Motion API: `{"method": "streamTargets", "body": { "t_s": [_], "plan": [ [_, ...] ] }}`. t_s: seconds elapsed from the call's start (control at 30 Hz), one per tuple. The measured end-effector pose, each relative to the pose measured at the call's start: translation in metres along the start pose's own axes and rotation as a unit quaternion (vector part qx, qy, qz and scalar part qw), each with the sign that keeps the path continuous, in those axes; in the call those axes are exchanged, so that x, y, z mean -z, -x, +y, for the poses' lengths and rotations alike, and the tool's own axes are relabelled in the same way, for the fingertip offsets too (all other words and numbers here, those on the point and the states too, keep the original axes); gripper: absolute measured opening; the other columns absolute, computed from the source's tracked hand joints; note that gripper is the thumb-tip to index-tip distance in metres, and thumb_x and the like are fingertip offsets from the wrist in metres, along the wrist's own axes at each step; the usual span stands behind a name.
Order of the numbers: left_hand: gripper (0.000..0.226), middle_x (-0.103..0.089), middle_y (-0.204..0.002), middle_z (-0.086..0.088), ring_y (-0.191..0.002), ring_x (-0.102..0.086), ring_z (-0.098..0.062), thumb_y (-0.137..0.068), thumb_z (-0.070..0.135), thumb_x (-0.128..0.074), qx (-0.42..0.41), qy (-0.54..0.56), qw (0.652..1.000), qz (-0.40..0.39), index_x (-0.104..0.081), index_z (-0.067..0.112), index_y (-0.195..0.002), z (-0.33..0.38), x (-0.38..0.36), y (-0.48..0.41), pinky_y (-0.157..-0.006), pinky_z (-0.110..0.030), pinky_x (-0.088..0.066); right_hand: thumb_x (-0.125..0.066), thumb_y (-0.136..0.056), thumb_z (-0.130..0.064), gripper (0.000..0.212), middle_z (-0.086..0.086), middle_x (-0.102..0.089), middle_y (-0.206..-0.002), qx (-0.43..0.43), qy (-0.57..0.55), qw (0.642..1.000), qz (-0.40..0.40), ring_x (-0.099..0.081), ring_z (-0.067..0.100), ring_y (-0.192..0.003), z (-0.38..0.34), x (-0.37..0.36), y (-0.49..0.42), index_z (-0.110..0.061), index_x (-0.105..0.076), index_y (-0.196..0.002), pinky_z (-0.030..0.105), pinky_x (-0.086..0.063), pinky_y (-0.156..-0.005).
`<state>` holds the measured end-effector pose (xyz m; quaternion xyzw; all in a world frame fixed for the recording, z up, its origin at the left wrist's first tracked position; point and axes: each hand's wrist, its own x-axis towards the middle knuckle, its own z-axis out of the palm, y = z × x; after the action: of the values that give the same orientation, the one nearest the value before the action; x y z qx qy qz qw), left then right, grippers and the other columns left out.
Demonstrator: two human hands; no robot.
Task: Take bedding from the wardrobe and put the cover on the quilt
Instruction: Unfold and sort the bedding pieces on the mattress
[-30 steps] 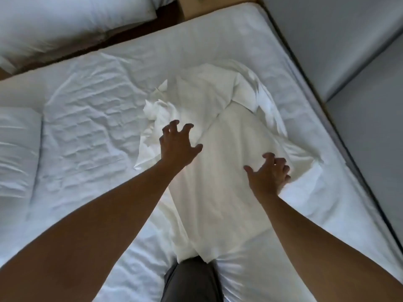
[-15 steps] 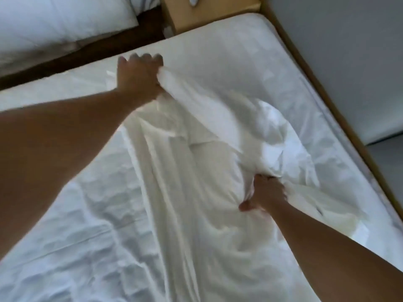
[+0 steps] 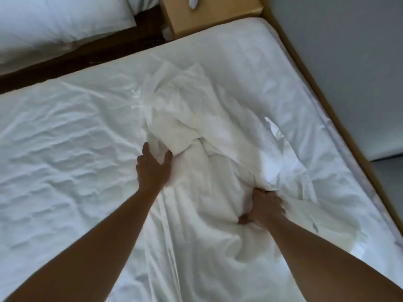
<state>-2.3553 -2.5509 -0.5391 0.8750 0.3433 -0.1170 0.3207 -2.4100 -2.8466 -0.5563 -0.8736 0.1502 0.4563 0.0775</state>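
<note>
Your left hand (image 3: 152,168) has dropped back to pinch a fold of the cover (image 3: 196,127), your right hand (image 3: 265,209) fists its bunch, the rest heaped just beyond your fingers (image 3: 145,150); pull unevenly and it may twist tighter.

A crumpled, off-white fabric quilt cover (image 3: 196,118) lies bunched in long folds on the wrinkled white quilt (image 3: 65,153).
</note>
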Motion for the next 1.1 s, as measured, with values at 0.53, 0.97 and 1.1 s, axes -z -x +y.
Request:
{"method": "streamTargets", "body": {
  "t_s": [0.53,0.97,1.1],
  "plan": [
    [0.053,-0.065,-0.122,-0.016,-0.113,-0.062,-0.036,-0.090,0.038,-0.071,0.096,0.016,0.994,-0.050,-0.054,0.008,-0.130,-0.119,-0.016,0.088,-0.096,-0.043,-0.051,-0.081,-0.076,-0.053,0.062,0.012,-0.066,-0.110,0.095,-0.164,0.963,0.193,-0.065,0.033,-0.107,0.035,0.085,-0.001,-0.011,-0.056,-0.114,0.038,-0.053,-0.082],
    [0.049,-0.051,-0.110,-0.009,-0.099,-0.055,-0.028,-0.098,0.031,-0.064,0.197,0.232,0.946,-0.109,-0.040,0.011,-0.136,-0.120,-0.039,0.079,-0.080,-0.036,-0.050,-0.075,-0.082,-0.054,0.089,0.009,-0.034,-0.158,0.182,-0.186,0.888,0.379,-0.031,0.030,-0.146,-0.032,0.206,0.011,-0.022,-0.032,-0.153,0.052,-0.028,-0.118],
    [0.059,-0.051,-0.117,-0.012,-0.102,-0.052,-0.028,-0.097,0.036,-0.064,0.185,0.199,0.956,-0.114,-0.036,0.008,-0.141,-0.126,-0.048,0.070,-0.082,-0.037,-0.047,-0.076,-0.044,-0.087,0.138,0.021,-0.055,-0.140,-0.048,-0.328,0.926,0.182,-0.056,0.036,-0.124,0.053,0.117,0.001,-0.004,-0.039,-0.149,0.048,-0.046,-0.100]
  ]
}}
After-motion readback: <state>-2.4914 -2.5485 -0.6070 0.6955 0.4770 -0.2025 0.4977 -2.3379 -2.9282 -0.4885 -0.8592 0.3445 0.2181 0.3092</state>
